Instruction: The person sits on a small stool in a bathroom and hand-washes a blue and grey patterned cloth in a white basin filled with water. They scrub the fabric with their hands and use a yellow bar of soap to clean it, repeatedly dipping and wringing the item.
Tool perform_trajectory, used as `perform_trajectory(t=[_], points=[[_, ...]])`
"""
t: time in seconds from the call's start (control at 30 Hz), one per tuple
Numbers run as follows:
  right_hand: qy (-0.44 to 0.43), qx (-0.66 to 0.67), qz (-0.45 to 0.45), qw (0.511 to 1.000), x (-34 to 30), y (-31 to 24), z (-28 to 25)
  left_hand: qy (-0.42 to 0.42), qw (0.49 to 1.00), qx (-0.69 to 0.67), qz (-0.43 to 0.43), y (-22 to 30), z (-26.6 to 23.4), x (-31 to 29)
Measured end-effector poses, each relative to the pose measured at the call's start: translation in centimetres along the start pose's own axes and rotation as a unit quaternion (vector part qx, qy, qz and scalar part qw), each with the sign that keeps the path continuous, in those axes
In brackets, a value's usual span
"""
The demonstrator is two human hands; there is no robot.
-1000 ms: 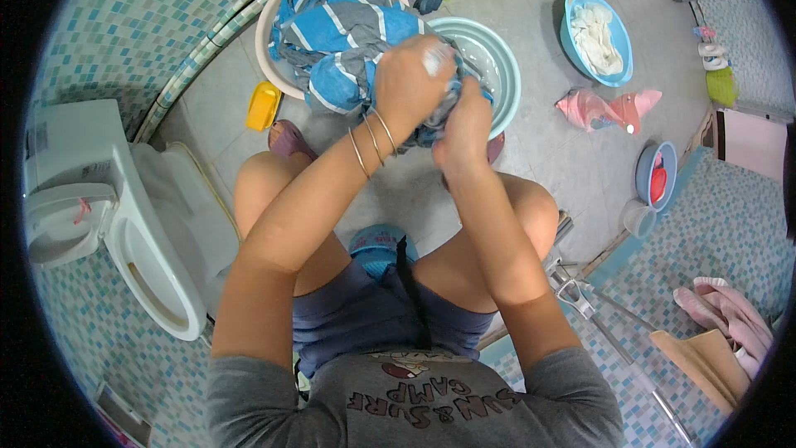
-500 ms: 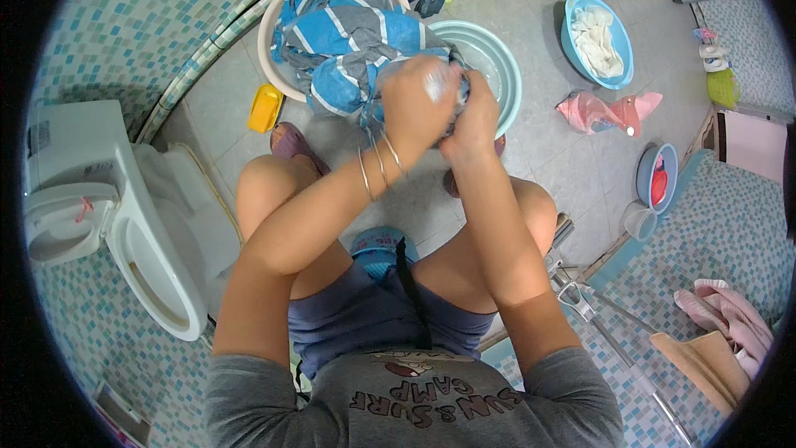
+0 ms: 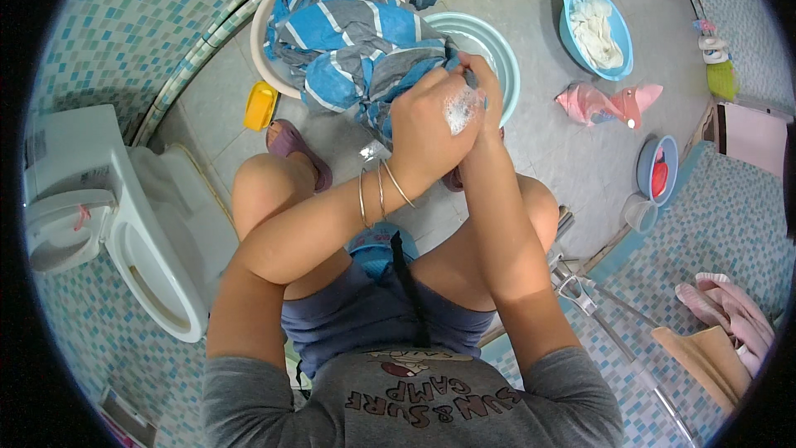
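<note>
A large blue, grey and white striped cloth [image 3: 340,37] lies heaped in a pale pink basin [image 3: 259,31], with one end drawn over its right side to my hands. My left hand [image 3: 431,124], with thin bangles at its wrist and white suds on its back, is closed on that end. Pressed against it, my right hand [image 3: 485,95] is closed on the same cloth, its fingers partly hidden. The gathered cloth between them hardly shows. Behind my hands stands a light turquoise basin [image 3: 512,75] with suds and water inside.
A white toilet [image 3: 153,270] stands at left, near a yellow scoop [image 3: 260,105]. On the right are a blue basin [image 3: 628,50] holding white cloth, a crumpled pink plastic item [image 3: 609,106] and a small blue tub [image 3: 644,164]. Metal rods [image 3: 618,344] cross the lower right.
Both hands have come slightly nearer to me, still together on the cloth. The left hand's suds-covered back now shows more fully, and the motion blur has gone.
</note>
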State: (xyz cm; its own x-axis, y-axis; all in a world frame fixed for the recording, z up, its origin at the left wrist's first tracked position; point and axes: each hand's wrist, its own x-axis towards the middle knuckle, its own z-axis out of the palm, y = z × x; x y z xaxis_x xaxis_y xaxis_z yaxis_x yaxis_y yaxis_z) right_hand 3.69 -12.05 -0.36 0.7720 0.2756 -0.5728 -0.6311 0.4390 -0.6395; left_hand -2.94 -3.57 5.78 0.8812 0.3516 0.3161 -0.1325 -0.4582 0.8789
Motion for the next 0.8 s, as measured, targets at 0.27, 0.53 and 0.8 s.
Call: perform_trajectory(t=[0.27,0.53,0.8], points=[[0.034,0.005,0.019,0.999,-4.0,-1.8,4.3,-0.051,0.982,-0.127,-0.131,-7.8,-3.7,5.5],[0.067,0.008,-0.191,0.979,-3.8,-5.0,1.3,-0.397,0.854,-0.105,-0.319,-4.3,-4.6,3.9],[0.036,-0.148,-0.325,0.933,-4.3,-5.1,1.7,-0.533,0.645,-0.309,-0.452,-6.3,-2.5,0.1]])
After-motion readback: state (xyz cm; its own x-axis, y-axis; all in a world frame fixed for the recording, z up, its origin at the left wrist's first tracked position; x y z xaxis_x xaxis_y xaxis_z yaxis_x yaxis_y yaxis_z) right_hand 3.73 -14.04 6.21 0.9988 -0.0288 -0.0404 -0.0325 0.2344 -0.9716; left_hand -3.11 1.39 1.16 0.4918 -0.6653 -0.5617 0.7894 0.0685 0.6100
